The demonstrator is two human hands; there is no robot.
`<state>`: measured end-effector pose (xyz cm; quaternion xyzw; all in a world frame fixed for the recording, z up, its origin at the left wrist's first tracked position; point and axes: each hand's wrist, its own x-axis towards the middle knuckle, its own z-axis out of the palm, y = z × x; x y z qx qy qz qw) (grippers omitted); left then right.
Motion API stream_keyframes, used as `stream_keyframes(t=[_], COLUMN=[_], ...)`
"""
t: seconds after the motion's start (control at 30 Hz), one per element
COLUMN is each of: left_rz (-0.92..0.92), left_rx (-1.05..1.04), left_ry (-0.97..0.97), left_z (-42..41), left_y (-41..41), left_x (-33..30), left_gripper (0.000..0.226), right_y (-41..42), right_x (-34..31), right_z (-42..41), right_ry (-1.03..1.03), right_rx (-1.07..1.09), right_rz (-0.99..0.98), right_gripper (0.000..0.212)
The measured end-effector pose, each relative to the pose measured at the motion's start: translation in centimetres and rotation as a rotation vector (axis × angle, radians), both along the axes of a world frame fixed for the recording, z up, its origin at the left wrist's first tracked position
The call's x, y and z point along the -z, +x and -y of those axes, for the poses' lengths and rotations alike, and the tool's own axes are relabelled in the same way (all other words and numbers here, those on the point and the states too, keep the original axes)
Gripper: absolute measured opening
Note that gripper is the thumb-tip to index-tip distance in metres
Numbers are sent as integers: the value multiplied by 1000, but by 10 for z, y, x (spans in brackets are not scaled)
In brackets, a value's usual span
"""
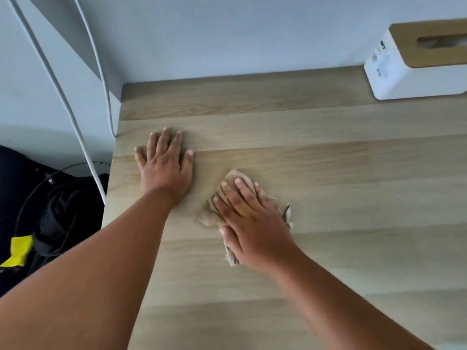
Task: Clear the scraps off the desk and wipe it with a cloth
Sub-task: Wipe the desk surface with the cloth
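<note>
The right hand (252, 221) is pressing a crumpled beige cloth (235, 195) flat-fingered onto the pale wooden desk (353, 198) — soft, light, likely bunching; the left hand (165, 168) is resting open, further left.

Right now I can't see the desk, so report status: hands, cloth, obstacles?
Left hand flat on desk. Right hand pressing cloth. Tissue box back right.

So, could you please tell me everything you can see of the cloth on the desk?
The cloth is a small beige rag, crumpled, with darker stripes at its near and right edges. It lies flat on the wooden desk, right of the left hand, which rests apart from it. The right hand presses on it with straight fingers, covering most of it.
</note>
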<state>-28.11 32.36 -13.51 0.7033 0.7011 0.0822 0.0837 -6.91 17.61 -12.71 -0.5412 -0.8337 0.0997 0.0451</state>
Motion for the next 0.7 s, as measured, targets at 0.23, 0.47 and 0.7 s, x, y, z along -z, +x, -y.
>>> stream_keyframes(t=[0.23, 0.47, 0.7], left_rz=[-39, -58, -60], left_rx=[24, 32, 23], left_ry=[-13, 3, 31], left_z=[2, 2, 1], left_y=[-1, -1, 0], left_x=[-2, 0, 3], left_gripper=[83, 87, 85], right_y=[164, 247, 216], right_x=[-4, -11, -2], right_z=[100, 51, -29], right_ry=[-28, -114, -46], right_rx=[198, 919, 928], right_rz=[96, 100, 82], right_gripper=[62, 77, 73])
